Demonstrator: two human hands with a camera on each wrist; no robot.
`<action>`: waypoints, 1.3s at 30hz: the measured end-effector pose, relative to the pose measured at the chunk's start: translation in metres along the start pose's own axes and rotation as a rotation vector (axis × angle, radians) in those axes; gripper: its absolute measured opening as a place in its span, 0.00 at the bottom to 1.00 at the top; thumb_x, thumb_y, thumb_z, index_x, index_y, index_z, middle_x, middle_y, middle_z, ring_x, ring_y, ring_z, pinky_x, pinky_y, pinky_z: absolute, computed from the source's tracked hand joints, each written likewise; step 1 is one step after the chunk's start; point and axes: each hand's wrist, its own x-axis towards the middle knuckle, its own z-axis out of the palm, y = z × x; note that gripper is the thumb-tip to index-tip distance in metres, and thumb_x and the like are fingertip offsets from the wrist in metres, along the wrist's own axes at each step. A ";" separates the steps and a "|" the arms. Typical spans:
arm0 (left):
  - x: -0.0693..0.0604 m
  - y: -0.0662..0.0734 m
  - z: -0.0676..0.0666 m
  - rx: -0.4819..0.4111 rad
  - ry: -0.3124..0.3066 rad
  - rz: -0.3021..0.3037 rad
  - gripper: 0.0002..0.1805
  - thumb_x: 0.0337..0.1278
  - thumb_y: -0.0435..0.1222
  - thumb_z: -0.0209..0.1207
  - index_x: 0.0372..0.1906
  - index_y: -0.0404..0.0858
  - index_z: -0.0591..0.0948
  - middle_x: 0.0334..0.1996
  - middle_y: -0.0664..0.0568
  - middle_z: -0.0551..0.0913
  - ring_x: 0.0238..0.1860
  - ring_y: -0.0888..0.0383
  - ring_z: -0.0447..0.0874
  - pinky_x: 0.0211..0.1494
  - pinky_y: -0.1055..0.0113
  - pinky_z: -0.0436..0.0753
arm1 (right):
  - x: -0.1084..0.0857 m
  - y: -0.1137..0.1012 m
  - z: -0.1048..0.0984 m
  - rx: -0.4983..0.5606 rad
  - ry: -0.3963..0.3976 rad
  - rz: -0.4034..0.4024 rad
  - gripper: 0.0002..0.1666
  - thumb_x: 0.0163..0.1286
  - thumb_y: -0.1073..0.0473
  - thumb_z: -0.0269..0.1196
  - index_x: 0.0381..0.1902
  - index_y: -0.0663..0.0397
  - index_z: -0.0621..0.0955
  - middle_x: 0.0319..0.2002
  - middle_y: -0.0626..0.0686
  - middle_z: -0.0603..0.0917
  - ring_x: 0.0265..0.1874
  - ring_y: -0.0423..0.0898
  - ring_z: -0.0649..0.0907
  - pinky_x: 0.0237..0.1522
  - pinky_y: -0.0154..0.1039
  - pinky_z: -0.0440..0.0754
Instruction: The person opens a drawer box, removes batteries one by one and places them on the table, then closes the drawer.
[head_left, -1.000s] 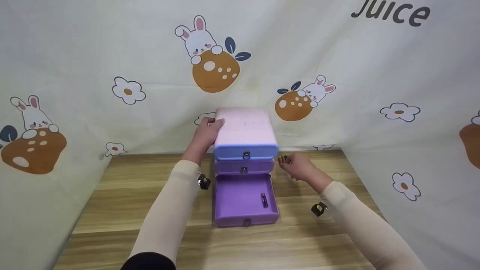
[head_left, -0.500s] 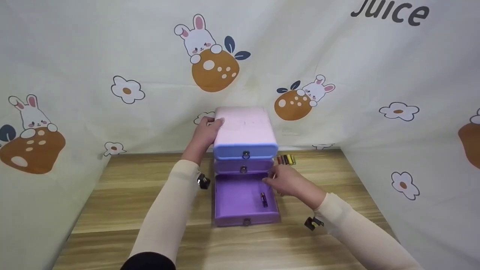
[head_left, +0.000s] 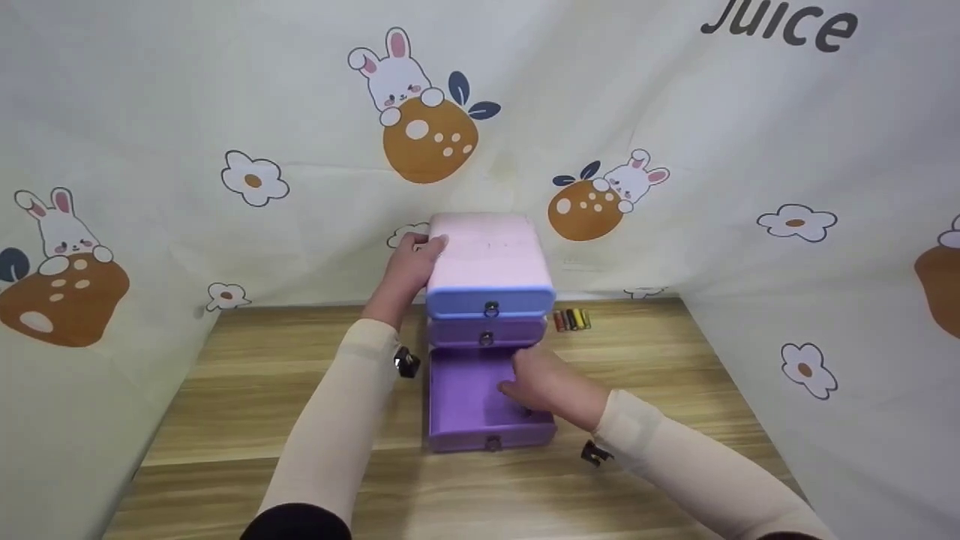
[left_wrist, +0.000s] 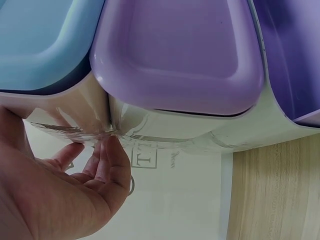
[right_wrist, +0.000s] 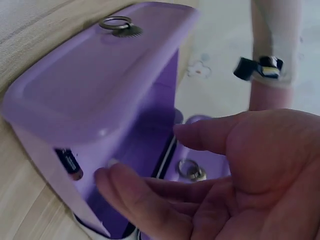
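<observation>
A stacked drawer cabinet with a pink top stands at the back of the wooden table. Its left side is held by my left hand, thumb over the top edge, fingers bent against the side. The bottom purple drawer is pulled out. Over its right part hovers my right hand, thumb and fingers spread apart, nothing visible between them in the right wrist view. A dark battery with a copper end lies in that drawer, near the fingertips; the hand mostly covers it in the head view.
Several batteries lie in a row on the table, right of the cabinet. Above the pulled-out drawer, the blue drawer and the middle purple drawer are closed. A printed cloth hangs behind and at both sides.
My right hand has moved from the row of batteries leftward and toward me, over the pulled-out drawer. The battery row is now uncovered. My left hand stays in place.
</observation>
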 end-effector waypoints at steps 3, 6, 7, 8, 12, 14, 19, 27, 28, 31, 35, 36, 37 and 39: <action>0.000 0.000 0.000 -0.005 -0.002 -0.006 0.39 0.81 0.60 0.56 0.79 0.37 0.68 0.73 0.37 0.74 0.69 0.45 0.76 0.71 0.48 0.77 | 0.004 -0.009 0.007 -0.109 -0.041 0.017 0.22 0.72 0.50 0.73 0.34 0.68 0.84 0.31 0.63 0.86 0.32 0.57 0.86 0.46 0.56 0.89; -0.001 0.000 0.000 0.002 0.000 -0.005 0.39 0.81 0.60 0.56 0.79 0.37 0.68 0.74 0.37 0.73 0.70 0.44 0.75 0.72 0.48 0.77 | 0.008 -0.014 0.012 -0.209 -0.075 0.034 0.22 0.71 0.51 0.73 0.35 0.68 0.83 0.33 0.64 0.86 0.36 0.59 0.88 0.48 0.56 0.89; -0.001 0.000 0.000 0.008 0.000 -0.004 0.39 0.81 0.60 0.56 0.79 0.37 0.68 0.75 0.37 0.73 0.70 0.44 0.75 0.73 0.48 0.76 | 0.010 -0.015 0.014 -0.238 -0.082 0.037 0.21 0.70 0.51 0.73 0.35 0.67 0.83 0.33 0.64 0.86 0.37 0.59 0.88 0.49 0.56 0.89; -0.001 0.000 0.000 0.012 0.000 -0.004 0.40 0.81 0.60 0.56 0.79 0.37 0.67 0.75 0.37 0.72 0.70 0.44 0.75 0.73 0.48 0.76 | 0.012 -0.015 0.015 -0.264 -0.087 0.038 0.20 0.70 0.52 0.73 0.34 0.67 0.83 0.33 0.63 0.86 0.37 0.59 0.88 0.50 0.56 0.89; -0.001 0.000 0.000 0.018 0.008 -0.009 0.40 0.80 0.61 0.56 0.79 0.38 0.67 0.75 0.37 0.72 0.70 0.45 0.75 0.73 0.48 0.76 | 0.019 -0.016 0.018 -0.321 -0.109 0.050 0.15 0.67 0.56 0.72 0.33 0.64 0.83 0.32 0.61 0.86 0.36 0.56 0.88 0.48 0.53 0.89; -0.001 0.000 0.000 0.014 0.013 -0.005 0.40 0.79 0.61 0.57 0.79 0.38 0.68 0.74 0.37 0.73 0.69 0.45 0.75 0.71 0.48 0.77 | 0.023 -0.016 0.019 -0.340 -0.123 0.056 0.12 0.66 0.59 0.71 0.32 0.62 0.82 0.31 0.60 0.85 0.34 0.54 0.87 0.46 0.51 0.89; 0.001 -0.002 0.001 0.002 0.021 0.016 0.40 0.79 0.61 0.58 0.78 0.36 0.69 0.72 0.36 0.74 0.67 0.44 0.77 0.69 0.50 0.78 | 0.030 -0.015 0.020 -0.363 -0.138 0.062 0.11 0.64 0.60 0.70 0.25 0.57 0.80 0.28 0.57 0.84 0.31 0.52 0.85 0.43 0.47 0.88; 0.001 -0.003 0.001 0.006 0.010 0.005 0.40 0.80 0.61 0.57 0.78 0.38 0.68 0.74 0.37 0.73 0.68 0.45 0.76 0.71 0.48 0.77 | 0.033 -0.015 0.021 -0.383 -0.162 0.041 0.13 0.63 0.62 0.70 0.23 0.55 0.78 0.26 0.55 0.82 0.29 0.50 0.83 0.42 0.46 0.87; 0.001 -0.003 0.001 0.007 0.010 0.003 0.40 0.80 0.62 0.57 0.78 0.38 0.68 0.74 0.37 0.73 0.69 0.45 0.76 0.71 0.48 0.77 | 0.033 -0.015 0.021 -0.393 -0.165 0.039 0.12 0.62 0.62 0.70 0.23 0.55 0.78 0.26 0.55 0.82 0.29 0.50 0.83 0.42 0.46 0.87; 0.001 -0.003 0.001 0.011 0.007 -0.002 0.40 0.79 0.62 0.57 0.79 0.38 0.68 0.75 0.38 0.73 0.70 0.45 0.75 0.73 0.48 0.77 | 0.034 -0.016 0.021 -0.409 -0.176 0.045 0.11 0.60 0.62 0.71 0.23 0.55 0.79 0.27 0.55 0.83 0.30 0.50 0.84 0.40 0.45 0.87; 0.001 -0.002 0.001 0.013 0.002 -0.008 0.40 0.80 0.62 0.57 0.79 0.38 0.67 0.76 0.38 0.72 0.71 0.45 0.75 0.73 0.48 0.76 | 0.035 -0.016 0.022 -0.426 -0.193 0.051 0.09 0.58 0.65 0.72 0.26 0.56 0.79 0.29 0.56 0.84 0.32 0.51 0.85 0.40 0.44 0.87; 0.001 -0.002 0.001 0.014 0.001 -0.008 0.41 0.80 0.62 0.57 0.80 0.38 0.67 0.76 0.38 0.72 0.71 0.45 0.75 0.73 0.48 0.76 | 0.035 -0.016 0.022 -0.429 -0.200 0.052 0.10 0.57 0.66 0.72 0.27 0.56 0.79 0.30 0.56 0.84 0.32 0.51 0.85 0.40 0.44 0.87; 0.001 -0.002 0.001 0.015 0.003 -0.006 0.41 0.79 0.62 0.57 0.79 0.38 0.68 0.76 0.38 0.72 0.71 0.45 0.75 0.73 0.48 0.76 | 0.036 -0.016 0.023 -0.440 -0.203 0.051 0.10 0.56 0.66 0.73 0.27 0.57 0.80 0.30 0.57 0.84 0.33 0.51 0.85 0.40 0.44 0.87; 0.001 -0.002 0.001 0.017 0.007 -0.003 0.40 0.79 0.62 0.57 0.79 0.38 0.68 0.75 0.38 0.73 0.70 0.45 0.75 0.73 0.48 0.76 | 0.036 -0.016 0.023 -0.460 -0.209 0.049 0.13 0.53 0.67 0.76 0.29 0.58 0.80 0.31 0.57 0.85 0.34 0.51 0.86 0.42 0.44 0.88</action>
